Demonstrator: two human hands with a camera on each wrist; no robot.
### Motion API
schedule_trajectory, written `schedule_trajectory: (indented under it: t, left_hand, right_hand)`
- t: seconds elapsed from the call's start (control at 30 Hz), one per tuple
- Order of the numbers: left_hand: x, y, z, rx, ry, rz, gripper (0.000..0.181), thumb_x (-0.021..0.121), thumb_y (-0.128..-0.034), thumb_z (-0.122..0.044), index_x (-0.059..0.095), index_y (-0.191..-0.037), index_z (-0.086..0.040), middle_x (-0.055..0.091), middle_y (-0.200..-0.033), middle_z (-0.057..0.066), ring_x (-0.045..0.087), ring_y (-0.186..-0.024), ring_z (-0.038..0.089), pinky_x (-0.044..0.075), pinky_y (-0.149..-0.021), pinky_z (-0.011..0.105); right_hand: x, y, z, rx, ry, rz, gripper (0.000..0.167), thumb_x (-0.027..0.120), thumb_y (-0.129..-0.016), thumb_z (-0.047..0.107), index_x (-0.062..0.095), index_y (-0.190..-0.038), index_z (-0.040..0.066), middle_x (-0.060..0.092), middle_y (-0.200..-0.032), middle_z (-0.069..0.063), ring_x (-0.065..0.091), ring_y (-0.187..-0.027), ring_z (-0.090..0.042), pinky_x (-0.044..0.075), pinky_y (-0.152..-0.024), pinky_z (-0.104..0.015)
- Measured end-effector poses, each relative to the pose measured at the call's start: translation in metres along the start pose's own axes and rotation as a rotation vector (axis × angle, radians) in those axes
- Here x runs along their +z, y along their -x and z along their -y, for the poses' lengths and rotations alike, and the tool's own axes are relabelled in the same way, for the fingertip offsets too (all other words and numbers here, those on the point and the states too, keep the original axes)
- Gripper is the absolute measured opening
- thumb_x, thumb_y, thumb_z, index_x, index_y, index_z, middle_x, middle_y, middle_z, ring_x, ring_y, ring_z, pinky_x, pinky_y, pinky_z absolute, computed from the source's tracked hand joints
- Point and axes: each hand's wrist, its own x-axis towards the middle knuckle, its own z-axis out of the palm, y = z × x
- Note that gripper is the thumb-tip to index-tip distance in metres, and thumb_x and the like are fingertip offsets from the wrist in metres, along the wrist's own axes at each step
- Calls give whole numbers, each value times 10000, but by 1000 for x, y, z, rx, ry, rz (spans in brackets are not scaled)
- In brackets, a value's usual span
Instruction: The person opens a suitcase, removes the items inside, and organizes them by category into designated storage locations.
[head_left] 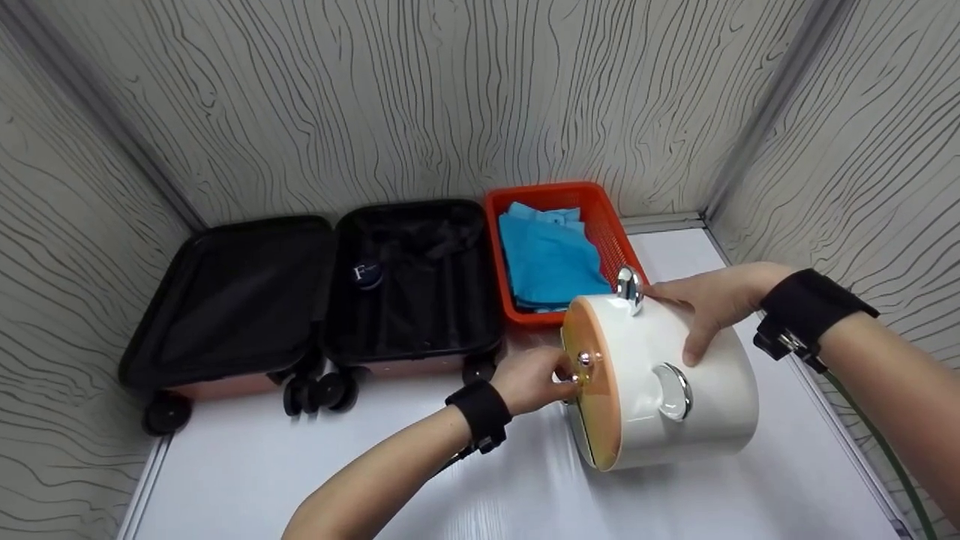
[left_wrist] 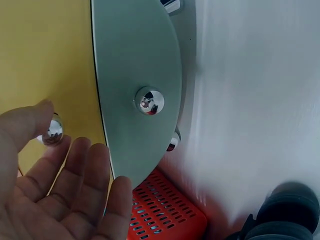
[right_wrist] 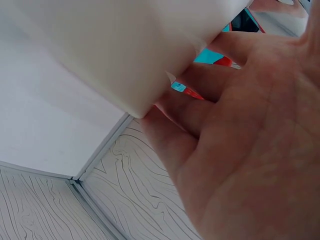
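Note:
A white, rounded box with chrome fittings on its side is tipped over, its lidded face turned left. That face has an amber panel and a grey-green panel, each with a round chrome knob. My left hand pinches the amber panel's knob between thumb and index finger, the other fingers extended beside it. On the box's upper side rests my right hand, with thumb and fingers spread. In the right wrist view, its fingertips touch the white shell.
Behind the box stands a red basket holding folded blue cloth. An opened suitcase with black lining lies left of it, wheels toward me. A round dark-blue item sits inside. Wood-patterned walls enclose the white table.

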Motion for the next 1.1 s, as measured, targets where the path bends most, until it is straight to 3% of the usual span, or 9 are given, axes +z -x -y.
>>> schedule_trajectory:
  t: [0.17, 0.5, 0.87, 1.1]
  left_hand:
    - [-2, 4, 3, 52, -40, -25, 163, 774, -903, -362, 751, -996, -230, 691, -870, -140, 592, -783, -2, 473, -648, 218]
    - [-12, 20, 23, 83, -108, -57, 183, 758, -907, -390, 726, -977, -225, 701, -926, -91, 595, -810, 15, 489, -683, 216]
    - [-32, 45, 47, 62, -52, -53, 165, 766, -909, -364, 727, -985, -223, 675, -925, -90, 596, -833, 50, 503, -720, 232]
    - [-33, 53, 53, 58, -47, -58, 176, 779, -889, -390, 729, -942, -229, 677, -892, -123, 584, -781, 16, 485, -661, 219]
  right_hand:
    - [1, -1, -1, -4, 13, -5, 1150, 908, -744, 324, 217, -1620, 46, 565, -1251, -92, 533, -1159, -308, 504, -950, -511]
    - [2, -1, -1, 4, 3, 1, 1149, 905, -750, 344, 214, -1620, 52, 571, -1222, -79, 535, -1142, -305, 494, -963, -536]
    - [0, 1, 1, 7, 2, 4, 1158, 902, -754, 380, 208, -1620, 48, 573, -1239, -79, 536, -1137, -306, 495, -979, -559]
    - [1, 0, 0, -13, 15, -7, 1142, 903, -758, 353, 219, -1611, 22, 567, -1279, -95, 529, -1157, -312, 467, -1009, -584]
